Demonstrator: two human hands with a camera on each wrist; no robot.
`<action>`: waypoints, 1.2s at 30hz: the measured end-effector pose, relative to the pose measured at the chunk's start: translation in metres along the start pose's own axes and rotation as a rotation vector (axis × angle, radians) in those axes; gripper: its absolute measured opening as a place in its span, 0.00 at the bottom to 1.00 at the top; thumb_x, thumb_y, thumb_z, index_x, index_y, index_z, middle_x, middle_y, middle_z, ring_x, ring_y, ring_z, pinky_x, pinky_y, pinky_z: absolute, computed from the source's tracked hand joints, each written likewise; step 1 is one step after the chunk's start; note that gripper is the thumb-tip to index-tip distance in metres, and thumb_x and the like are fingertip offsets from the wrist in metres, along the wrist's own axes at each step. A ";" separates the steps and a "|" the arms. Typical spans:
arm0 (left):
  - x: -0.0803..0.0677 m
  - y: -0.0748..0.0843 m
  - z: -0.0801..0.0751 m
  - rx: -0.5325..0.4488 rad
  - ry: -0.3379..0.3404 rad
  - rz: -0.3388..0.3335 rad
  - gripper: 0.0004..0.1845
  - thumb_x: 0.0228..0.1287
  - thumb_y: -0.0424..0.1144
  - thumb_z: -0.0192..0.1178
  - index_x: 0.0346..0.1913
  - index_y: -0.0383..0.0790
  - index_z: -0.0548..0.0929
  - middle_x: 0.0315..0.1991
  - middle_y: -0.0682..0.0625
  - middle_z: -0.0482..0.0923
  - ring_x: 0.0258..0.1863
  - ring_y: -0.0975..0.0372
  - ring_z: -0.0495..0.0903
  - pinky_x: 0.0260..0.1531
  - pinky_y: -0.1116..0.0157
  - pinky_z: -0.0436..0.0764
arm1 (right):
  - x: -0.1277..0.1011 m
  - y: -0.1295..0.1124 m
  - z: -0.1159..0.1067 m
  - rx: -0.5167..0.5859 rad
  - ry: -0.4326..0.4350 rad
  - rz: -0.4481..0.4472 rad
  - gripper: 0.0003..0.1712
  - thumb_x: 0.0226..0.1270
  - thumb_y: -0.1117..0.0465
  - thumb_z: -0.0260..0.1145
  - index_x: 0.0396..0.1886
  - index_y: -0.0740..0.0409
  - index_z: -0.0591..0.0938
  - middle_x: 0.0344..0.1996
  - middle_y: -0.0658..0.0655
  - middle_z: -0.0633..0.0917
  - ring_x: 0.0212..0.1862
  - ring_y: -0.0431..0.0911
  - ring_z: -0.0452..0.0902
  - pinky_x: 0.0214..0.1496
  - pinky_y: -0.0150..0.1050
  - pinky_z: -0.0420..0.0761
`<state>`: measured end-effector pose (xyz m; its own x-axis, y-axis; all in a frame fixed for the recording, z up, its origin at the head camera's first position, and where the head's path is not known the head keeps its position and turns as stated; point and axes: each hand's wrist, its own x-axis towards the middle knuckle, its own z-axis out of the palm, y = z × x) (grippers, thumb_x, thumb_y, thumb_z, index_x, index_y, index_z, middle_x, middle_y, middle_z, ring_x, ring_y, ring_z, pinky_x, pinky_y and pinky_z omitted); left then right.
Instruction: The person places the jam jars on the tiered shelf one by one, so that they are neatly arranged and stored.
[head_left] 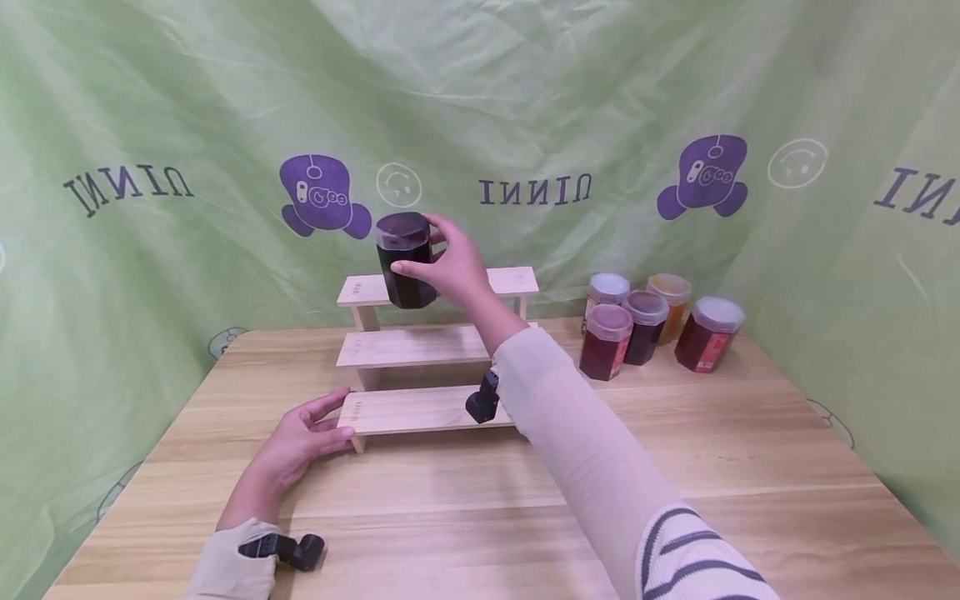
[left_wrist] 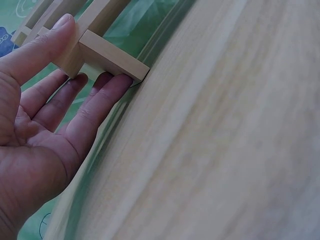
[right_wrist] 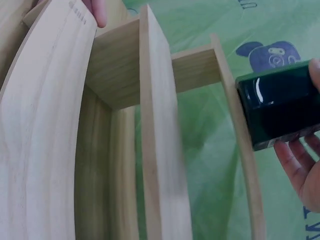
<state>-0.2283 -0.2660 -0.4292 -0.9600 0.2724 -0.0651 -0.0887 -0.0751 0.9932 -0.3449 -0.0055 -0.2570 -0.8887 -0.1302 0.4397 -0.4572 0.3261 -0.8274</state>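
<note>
My right hand [head_left: 459, 265] grips a dark octagonal jar [head_left: 407, 271] with a translucent lid, thumb on one side and fingers on the other. In the head view the jar overlaps the left part of the top board of a three-step wooden display rack [head_left: 420, 345]. The right wrist view has the jar [right_wrist: 280, 105] with its base right at the top board's edge. Lower down, my left hand [head_left: 296, 437] touches the left end of the rack's bottom step. Its mostly straight fingers [left_wrist: 95, 107] meet the end and support, thumb along the board.
Several lidded jars stand at the table's back right: two red jars [head_left: 604, 346] [head_left: 705, 337], a dark one [head_left: 645, 329], an orange one [head_left: 673, 304] and one partly hidden jar [head_left: 606, 287]. A printed green curtain [head_left: 480, 100] surrounds the wooden table [head_left: 480, 517] behind and at both sides.
</note>
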 end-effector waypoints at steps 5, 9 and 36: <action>0.000 0.001 0.001 0.007 0.000 0.005 0.43 0.46 0.23 0.62 0.66 0.33 0.52 0.66 0.36 0.46 0.46 0.57 0.76 0.45 0.54 0.76 | 0.000 -0.007 -0.001 -0.053 -0.006 0.008 0.49 0.33 0.47 0.76 0.60 0.43 0.66 0.41 0.50 0.77 0.38 0.42 0.75 0.39 0.33 0.77; 0.000 0.001 0.001 0.008 0.001 0.003 0.43 0.47 0.22 0.62 0.66 0.32 0.52 0.66 0.35 0.45 0.45 0.57 0.76 0.45 0.54 0.76 | 0.000 -0.007 0.000 0.013 -0.021 0.019 0.46 0.35 0.57 0.77 0.59 0.47 0.67 0.44 0.53 0.77 0.40 0.43 0.76 0.42 0.32 0.78; -0.001 0.003 0.001 0.028 0.011 -0.007 0.42 0.47 0.22 0.61 0.66 0.33 0.53 0.66 0.34 0.45 0.49 0.51 0.73 0.46 0.55 0.76 | 0.000 0.011 0.024 0.095 0.034 0.091 0.30 0.52 0.63 0.68 0.56 0.50 0.72 0.46 0.54 0.78 0.47 0.47 0.75 0.39 0.27 0.80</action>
<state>-0.2271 -0.2659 -0.4258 -0.9623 0.2623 -0.0727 -0.0877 -0.0462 0.9951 -0.3507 -0.0246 -0.2748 -0.9254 -0.0720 0.3720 -0.3779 0.2446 -0.8929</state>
